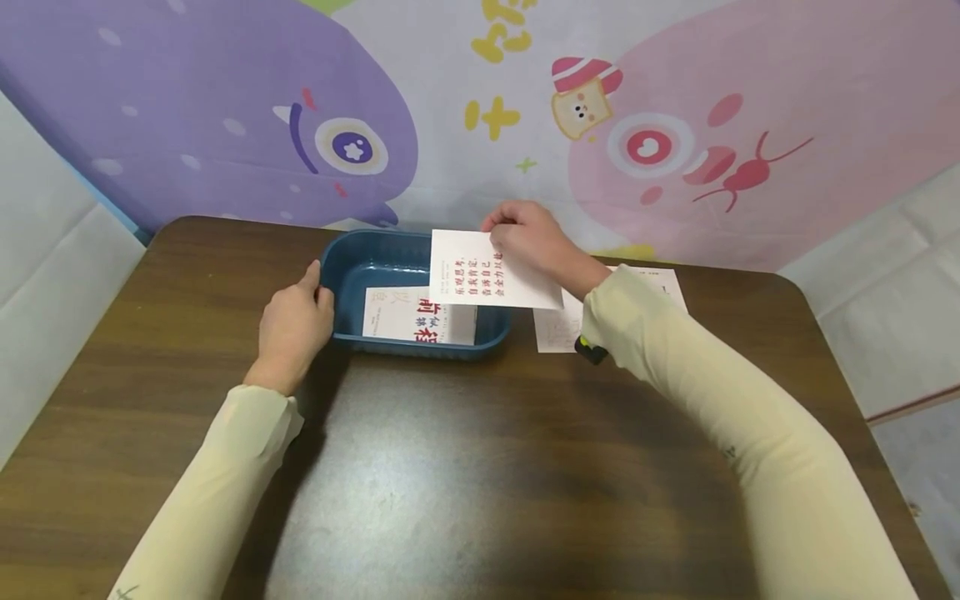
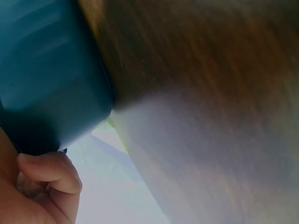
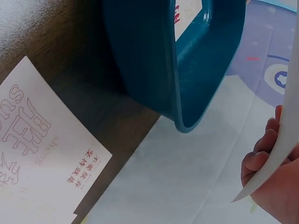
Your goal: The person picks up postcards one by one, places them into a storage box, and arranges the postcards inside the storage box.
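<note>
A dark blue plastic basin [image 1: 341, 271] stands near the table's back edge. Inside it lies a white card [image 1: 382, 312] with red and blue characters. My left hand [image 1: 294, 321] grips the basin's left end; in the left wrist view its thumb and fingers [image 2: 51, 172] are curled at the rim. Above the basin's right end, my right hand [image 1: 534, 242] pinches a white card [image 1: 457, 250] printed with red characters by its upper edge. From the right wrist, this held card [image 3: 290, 112] shows nearly edge-on and slightly bent, with the fingers behind it.
To the right of the basin, white cards [image 1: 553, 329] lie on the brown wooden table [image 1: 450, 467], partly hidden under my right forearm. Outlined characters show on the nearest card [image 3: 42, 154]. A cartoon-printed sheet [image 1: 480, 167] hangs right behind the table.
</note>
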The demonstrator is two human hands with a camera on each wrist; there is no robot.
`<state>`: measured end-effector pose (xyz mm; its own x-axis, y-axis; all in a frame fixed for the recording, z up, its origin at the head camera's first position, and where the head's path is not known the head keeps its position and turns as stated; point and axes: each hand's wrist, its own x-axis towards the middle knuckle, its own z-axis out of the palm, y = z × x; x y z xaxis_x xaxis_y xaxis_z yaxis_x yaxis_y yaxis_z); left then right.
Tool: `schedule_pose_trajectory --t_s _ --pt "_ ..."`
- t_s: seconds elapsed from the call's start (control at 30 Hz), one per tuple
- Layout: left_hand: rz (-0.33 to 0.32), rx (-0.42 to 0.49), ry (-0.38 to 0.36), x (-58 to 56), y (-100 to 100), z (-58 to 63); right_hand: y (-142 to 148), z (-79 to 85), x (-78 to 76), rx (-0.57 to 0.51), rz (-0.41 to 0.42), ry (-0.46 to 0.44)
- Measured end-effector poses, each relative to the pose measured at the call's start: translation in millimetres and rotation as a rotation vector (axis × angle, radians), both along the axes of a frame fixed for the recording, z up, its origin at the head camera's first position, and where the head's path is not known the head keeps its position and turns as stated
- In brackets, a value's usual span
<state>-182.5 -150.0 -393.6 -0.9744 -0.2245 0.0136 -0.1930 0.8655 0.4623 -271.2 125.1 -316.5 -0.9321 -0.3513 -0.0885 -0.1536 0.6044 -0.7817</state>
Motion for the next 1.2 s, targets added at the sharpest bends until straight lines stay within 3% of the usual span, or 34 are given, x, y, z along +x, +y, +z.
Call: schedule_pose_trajectory --t_s 1.2 --pt "0.009 0.007 0.001 -0.1 0 0.3 -32 -4.2 -0.3 0.020 0.037 0.031"
